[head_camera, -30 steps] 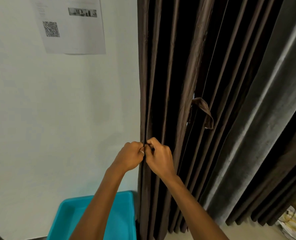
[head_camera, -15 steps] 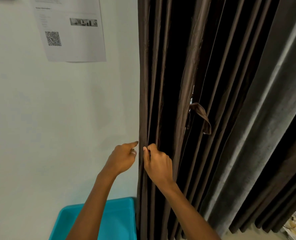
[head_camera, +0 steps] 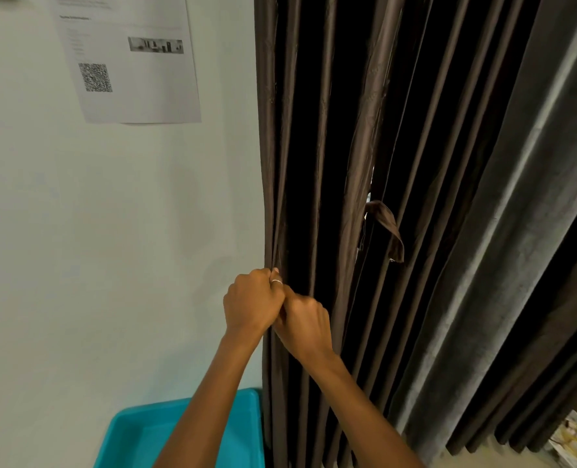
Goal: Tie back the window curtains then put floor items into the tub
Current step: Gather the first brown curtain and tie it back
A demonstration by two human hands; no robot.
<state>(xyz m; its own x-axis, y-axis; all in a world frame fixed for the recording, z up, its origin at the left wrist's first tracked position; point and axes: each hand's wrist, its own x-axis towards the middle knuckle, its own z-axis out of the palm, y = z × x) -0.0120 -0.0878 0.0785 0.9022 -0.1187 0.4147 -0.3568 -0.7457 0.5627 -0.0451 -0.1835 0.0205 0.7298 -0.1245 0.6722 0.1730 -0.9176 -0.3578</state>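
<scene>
A turquoise tub [head_camera: 135,430] sits on the floor against the wall [head_camera: 77,231], just left of the curtain's foot. Above it, the left hand [head_camera: 251,300] and right hand [head_camera: 302,320] touch, fingers curled, pinching the brown curtain [head_camera: 365,163] at its left edge. A fabric tie strap [head_camera: 387,231] hangs loose among the folds farther right. A printed sheet [head_camera: 128,62] is stuck high on the wall.

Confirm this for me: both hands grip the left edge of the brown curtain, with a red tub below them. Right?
Not quite: the tub is turquoise, not red, as the head view shows. The rest holds: the left hand and right hand both grip the left edge of the brown curtain, with the tub below them.
</scene>
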